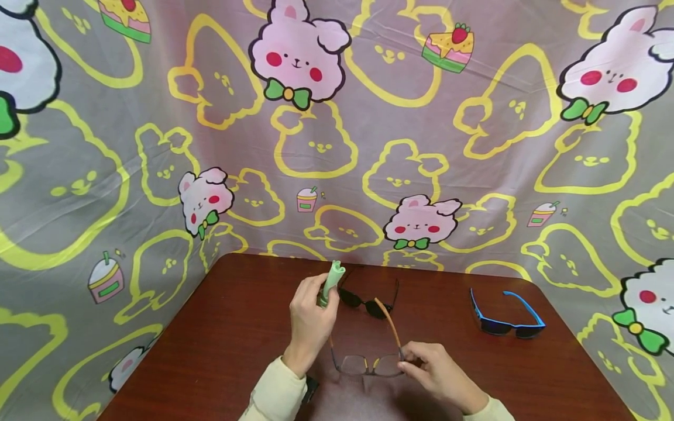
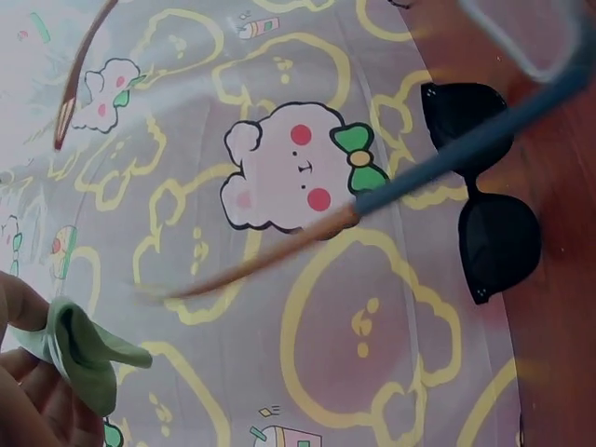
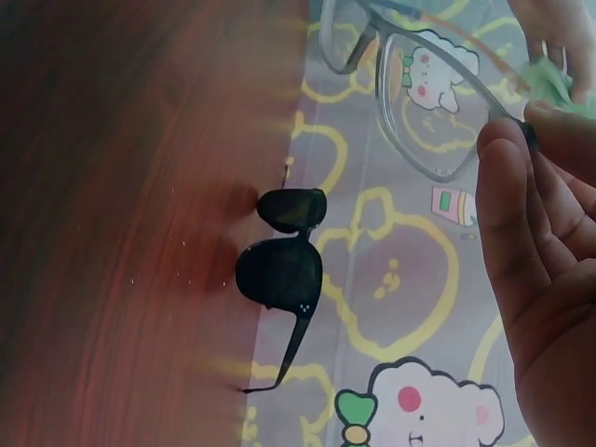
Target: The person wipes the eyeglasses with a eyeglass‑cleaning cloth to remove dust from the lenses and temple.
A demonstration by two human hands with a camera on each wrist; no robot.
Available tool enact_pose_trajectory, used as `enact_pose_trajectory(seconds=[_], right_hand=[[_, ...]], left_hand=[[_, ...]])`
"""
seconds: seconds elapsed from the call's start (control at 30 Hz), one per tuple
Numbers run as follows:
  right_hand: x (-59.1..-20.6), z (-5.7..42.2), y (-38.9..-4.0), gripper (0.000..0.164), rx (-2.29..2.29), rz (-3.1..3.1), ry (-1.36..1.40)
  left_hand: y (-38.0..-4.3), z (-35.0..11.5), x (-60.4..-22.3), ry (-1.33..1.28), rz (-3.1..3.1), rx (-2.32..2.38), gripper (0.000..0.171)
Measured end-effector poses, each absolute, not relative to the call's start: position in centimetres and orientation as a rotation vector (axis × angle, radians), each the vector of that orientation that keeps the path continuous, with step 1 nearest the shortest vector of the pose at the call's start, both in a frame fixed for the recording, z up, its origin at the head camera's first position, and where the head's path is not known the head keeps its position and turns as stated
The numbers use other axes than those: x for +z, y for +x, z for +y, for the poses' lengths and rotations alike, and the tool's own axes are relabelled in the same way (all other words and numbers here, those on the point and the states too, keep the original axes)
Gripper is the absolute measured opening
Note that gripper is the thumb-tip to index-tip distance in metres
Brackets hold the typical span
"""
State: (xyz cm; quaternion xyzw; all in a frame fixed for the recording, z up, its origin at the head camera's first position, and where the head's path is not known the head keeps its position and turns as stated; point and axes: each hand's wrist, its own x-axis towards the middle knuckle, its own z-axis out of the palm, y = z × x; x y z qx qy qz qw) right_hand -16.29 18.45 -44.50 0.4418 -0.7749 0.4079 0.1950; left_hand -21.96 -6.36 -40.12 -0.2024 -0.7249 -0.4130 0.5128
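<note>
My left hand (image 1: 310, 318) grips a light green folded cloth (image 1: 332, 282), its end sticking up above the fingers. In the left wrist view the cloth (image 2: 82, 354) bunches between thumb and fingers. My right hand (image 1: 439, 371) pinches a pair of clear-lensed eyeglasses (image 1: 354, 365) by the corner near one hinge. Their temples are unfolded and point away from me, with orange-brown ends. In the right wrist view one clear lens (image 3: 433, 102) faces the camera, apart from the cloth. Black sunglasses (image 1: 376, 308) lie on the table beyond the eyeglasses, temples spread.
Blue-framed sunglasses (image 1: 495, 326) with dark lenses lie unfolded at the right of the brown table (image 1: 237, 327). A small dark object (image 1: 312, 389) sits beside my left sleeve, partly hidden. A patterned curtain (image 1: 326, 199) surrounds the table's back and sides.
</note>
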Motion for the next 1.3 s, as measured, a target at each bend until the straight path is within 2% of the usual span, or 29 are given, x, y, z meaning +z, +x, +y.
enact_pose_trajectory(seconds=[0.3, 0.73, 1.07, 1.3], right_hand=[[-43.3, 18.2, -16.0, 0.028, 1.216, -2.19, 1.032], [-42.7, 18.4, -16.3, 0.024, 1.236, -2.154, 0.736], [-44.7, 19.8, -18.1, 0.027, 1.281, -2.102, 0.731], [-44.8, 20.2, -18.2, 0.025, 1.289, -2.119, 0.739]], left_hand=[[-21.7, -6.9, -41.0, -0.43, -1.915, -0.954, 0.02], [-21.2, -6.8, -42.3, -0.528, -1.948, -0.928, 0.026], [-21.2, -6.4, -43.6, -0.697, -1.939, -0.808, 0.028], [-21.4, -6.1, -44.4, -0.788, -1.925, -0.676, 0.033]])
